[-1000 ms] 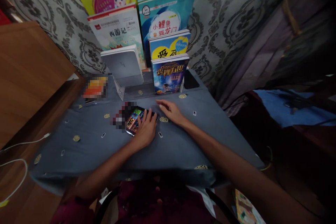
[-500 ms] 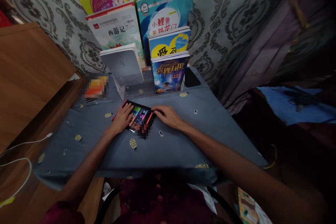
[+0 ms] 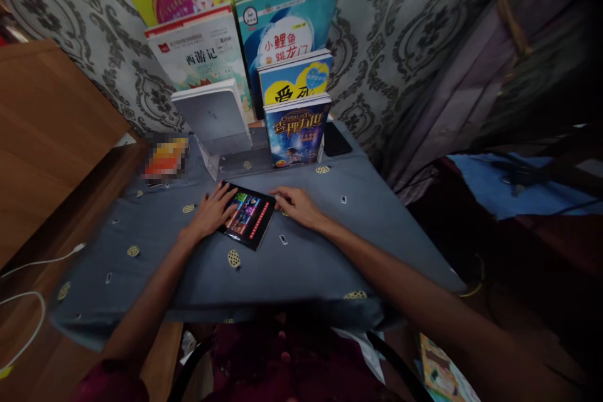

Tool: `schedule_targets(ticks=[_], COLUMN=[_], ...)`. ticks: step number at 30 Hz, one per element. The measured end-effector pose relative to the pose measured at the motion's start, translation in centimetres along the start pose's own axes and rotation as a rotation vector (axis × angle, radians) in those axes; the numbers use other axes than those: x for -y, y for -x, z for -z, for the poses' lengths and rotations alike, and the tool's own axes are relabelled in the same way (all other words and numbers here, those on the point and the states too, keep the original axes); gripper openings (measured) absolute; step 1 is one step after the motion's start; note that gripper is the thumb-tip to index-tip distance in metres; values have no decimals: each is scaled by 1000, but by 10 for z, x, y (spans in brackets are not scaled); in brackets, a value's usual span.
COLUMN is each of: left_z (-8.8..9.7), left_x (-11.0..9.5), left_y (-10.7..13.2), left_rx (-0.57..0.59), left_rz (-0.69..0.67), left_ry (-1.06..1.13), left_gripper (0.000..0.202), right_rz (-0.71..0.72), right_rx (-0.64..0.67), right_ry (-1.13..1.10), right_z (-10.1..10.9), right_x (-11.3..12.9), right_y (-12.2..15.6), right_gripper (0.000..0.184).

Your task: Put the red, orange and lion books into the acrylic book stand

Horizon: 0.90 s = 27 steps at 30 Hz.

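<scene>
A thin book (image 3: 248, 213) with a dark, glossy cover, small colourful pictures and a red strip along its right side lies flat on the table in the head view. My left hand (image 3: 214, 208) rests on its left part, fingers spread and stretched out, hiding that edge. At the book's upper right corner is my right hand (image 3: 298, 206), its thumb and index finger closed on the corner and its other fingers bent.
Behind the book, a clear stand (image 3: 213, 166) holds upright books, including a blue one (image 3: 298, 132) and a grey one (image 3: 214, 116). A dark phone-like slab (image 3: 336, 140) lies right of it. A blurred orange item (image 3: 164, 160) sits left on the blue-grey tablecloth (image 3: 311, 270).
The view has shifted slightly. My left hand's fingers are more spread, and the red edge that showed beside it is out of sight. My right hand stays at the book's corner.
</scene>
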<state>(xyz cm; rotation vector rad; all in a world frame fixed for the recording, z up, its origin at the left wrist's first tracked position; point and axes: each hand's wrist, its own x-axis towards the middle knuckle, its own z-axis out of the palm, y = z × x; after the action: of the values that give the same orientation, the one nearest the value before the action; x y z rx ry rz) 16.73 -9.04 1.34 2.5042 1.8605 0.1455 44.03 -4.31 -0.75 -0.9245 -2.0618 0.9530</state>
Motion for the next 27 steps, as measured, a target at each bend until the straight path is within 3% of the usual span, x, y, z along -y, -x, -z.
schedule_targets(ticks=[4,11,13,19,22,27], left_z=[4,24,26,8,-2,-5], left_x=[-6,-60,-74,-110,-115,-107], left_y=[9,23,25,31,27,6], left_rx=[-83,-19,-15,-11,-15,-20], left_rz=[122,227,149,-438,-507,-492], left_ry=[-92,-338,-336,20,38,92], left_gripper=[47,41,36,38,40,40], right_rz=[0,4,6,-16,-59,-108], right_rx=[-15,-111,-115,-195,-192,-193], right_ry=[48,24,-37,-231,-288,-332], right_z=[3,6,4,-3,-3,-2], right_x=[0,-14,-18,-27,-30,-33], right_y=[0,-7,-8,-10,-11,-12], right_gripper=[29,28,29,30,33,33])
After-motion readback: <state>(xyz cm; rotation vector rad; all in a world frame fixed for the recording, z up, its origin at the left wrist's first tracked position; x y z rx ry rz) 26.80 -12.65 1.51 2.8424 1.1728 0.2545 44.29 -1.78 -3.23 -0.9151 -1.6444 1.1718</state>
